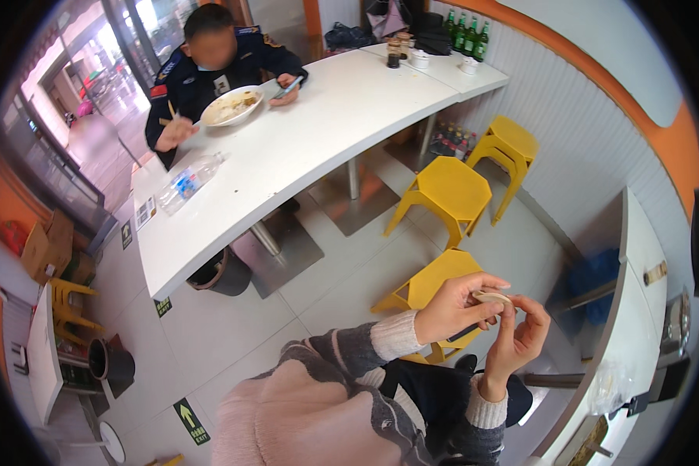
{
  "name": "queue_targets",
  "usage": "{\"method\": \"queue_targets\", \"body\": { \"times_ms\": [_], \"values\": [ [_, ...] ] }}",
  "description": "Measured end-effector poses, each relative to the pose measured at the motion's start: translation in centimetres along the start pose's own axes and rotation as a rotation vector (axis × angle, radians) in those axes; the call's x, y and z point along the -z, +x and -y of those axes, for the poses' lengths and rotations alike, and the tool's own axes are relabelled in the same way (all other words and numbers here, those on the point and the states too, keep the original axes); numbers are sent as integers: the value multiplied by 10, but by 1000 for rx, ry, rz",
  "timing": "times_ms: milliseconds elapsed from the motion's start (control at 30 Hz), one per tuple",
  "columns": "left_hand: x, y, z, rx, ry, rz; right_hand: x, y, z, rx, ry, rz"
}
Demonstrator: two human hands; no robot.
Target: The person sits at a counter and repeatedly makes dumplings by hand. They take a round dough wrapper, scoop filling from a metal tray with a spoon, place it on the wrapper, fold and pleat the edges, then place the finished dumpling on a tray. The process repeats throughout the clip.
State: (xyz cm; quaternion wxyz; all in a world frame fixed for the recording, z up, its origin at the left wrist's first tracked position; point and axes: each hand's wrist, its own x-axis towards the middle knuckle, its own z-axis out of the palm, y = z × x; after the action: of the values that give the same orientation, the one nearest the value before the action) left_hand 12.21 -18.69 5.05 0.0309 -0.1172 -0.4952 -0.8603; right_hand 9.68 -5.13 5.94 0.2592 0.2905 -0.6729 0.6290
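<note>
Before my body, above a yellow stool, I hold a small pale piece of folded dough, like a dumpling wrapper. My left hand cups it from one side, fingers curled around it. My right hand pinches its other edge between thumb and fingertips. Any filling inside is hidden. To the right of my hands is a white counter. On it are a clear plastic bag and, nearer me, a tray of brownish filling with a utensil handle sticking out.
A yellow stool stands under my hands, with more yellow stools beyond. Across the floor, a person in dark uniform sits at a long white table with a bowl and phone. A plastic bottle lies there. Below stands a bin.
</note>
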Motion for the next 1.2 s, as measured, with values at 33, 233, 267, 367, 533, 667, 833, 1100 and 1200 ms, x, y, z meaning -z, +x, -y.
{"method": "queue_targets", "body": {
  "times_ms": [33,233,267,367,533,667,833,1100,1200],
  "values": [
    [2,0,-1,-29,0,3,-2,1,0,1,2,7],
    [9,-2,-4,-53,-26,-15,-9,3,-1,27,-40,18],
    [8,-2,-4,-60,-19,-20,-9,4,-1,12,-22,20],
    [9,-1,-5,-63,1,-29,-9,5,-2,9,-26,27],
    [8,-2,-4,-67,18,-30,-6,7,-1,19,-25,62],
    [8,-1,-4,-88,35,-29,-7,8,0,35,-19,71],
    [7,-2,-2,-92,24,-16,-5,9,2,35,-15,79],
    [0,-3,-1,-77,15,13,2,8,4,53,-13,69],
    [-2,-4,-1,-52,23,13,4,7,5,49,-7,62]
  ]
}}
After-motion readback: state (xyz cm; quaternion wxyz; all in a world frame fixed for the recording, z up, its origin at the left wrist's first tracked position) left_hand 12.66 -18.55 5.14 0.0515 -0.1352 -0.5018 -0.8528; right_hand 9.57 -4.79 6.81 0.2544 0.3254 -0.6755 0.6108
